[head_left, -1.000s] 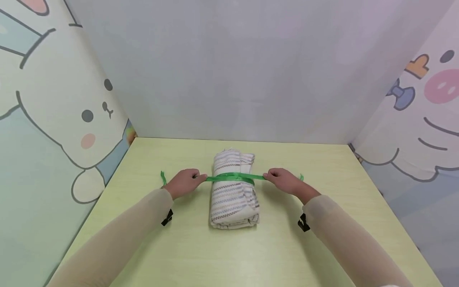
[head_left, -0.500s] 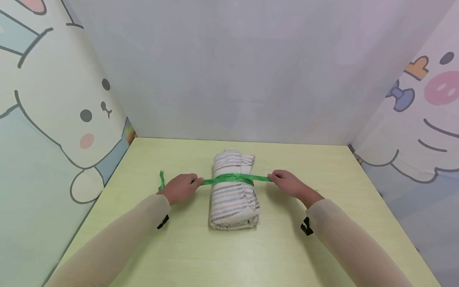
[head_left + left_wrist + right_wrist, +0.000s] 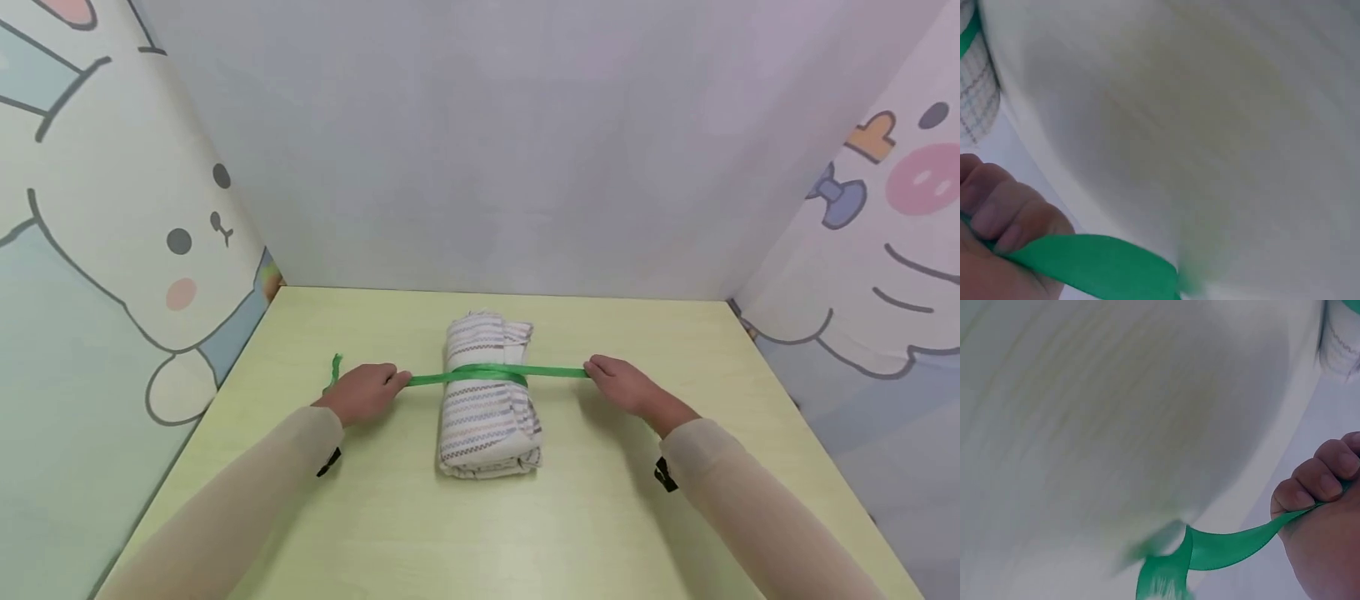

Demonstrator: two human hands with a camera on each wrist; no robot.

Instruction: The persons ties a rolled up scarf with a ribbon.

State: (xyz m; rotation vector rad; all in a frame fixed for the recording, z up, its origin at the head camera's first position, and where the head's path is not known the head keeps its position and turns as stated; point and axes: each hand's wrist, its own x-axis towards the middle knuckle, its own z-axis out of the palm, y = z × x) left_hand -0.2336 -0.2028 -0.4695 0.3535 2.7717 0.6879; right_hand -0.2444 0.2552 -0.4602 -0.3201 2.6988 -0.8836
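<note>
Nearest to my camera, 2 pale sleeves (image 3: pixel 240 500) reach in from 7 and 5 o'clock over the surface (image 3: pixel 495 537). Further in, the left hand (image 3: pixel 362 393) at 9 o'clock and the right hand (image 3: pixel 624 386) at 3 o'clock each pinch 1 length of green ribbon (image 3: pixel 489 372). They're wider apart than 1 second ago, with longer taut stretches showing; I take that as the loop drawing snug. I can't tell whether it's knotted. It rings the striped cloth bundle (image 3: pixel 480 421), which lies between them. Beyond, I see a rabbit drawing (image 3: pixel 127 225) at 10 o'clock, a pig drawing (image 3: pixel 877 275) at 2, and no readable writing or brand.
</note>
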